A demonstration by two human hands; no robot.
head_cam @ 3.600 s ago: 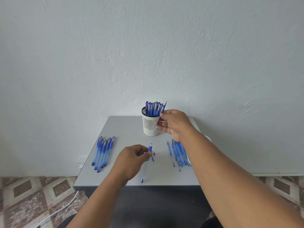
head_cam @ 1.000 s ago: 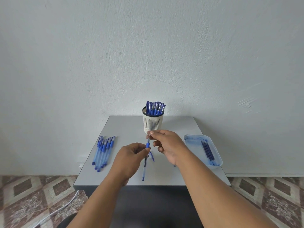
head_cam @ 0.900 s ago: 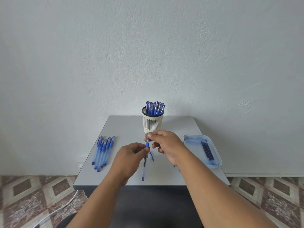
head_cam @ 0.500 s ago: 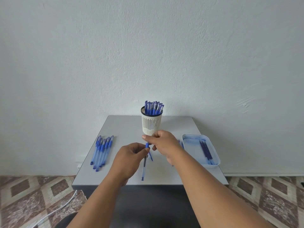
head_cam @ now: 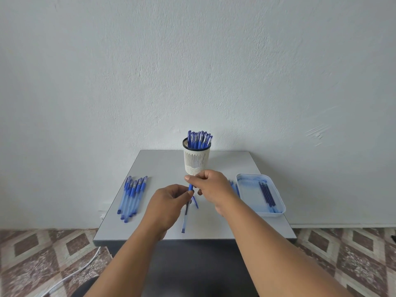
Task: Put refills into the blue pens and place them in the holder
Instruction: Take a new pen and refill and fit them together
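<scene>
Blue pen held tilted over the middle of the table, blue grip end up, back end down near the front edge. Left hand wrapped round the grip, fingertips pinching it. Right hand just above, thumb and first finger pressed together at the top of the pen, probably on a thin refill or the tip piece; too small to tell which.

Could go wrong: refill bent if pushed in crooked. Pen knocked against the holder, just behind the hands and already packed with pens. Small loose blue piece on the table under the hands easy to flick off.

More empty pens at the left, spare refills in the tray at the right.
</scene>
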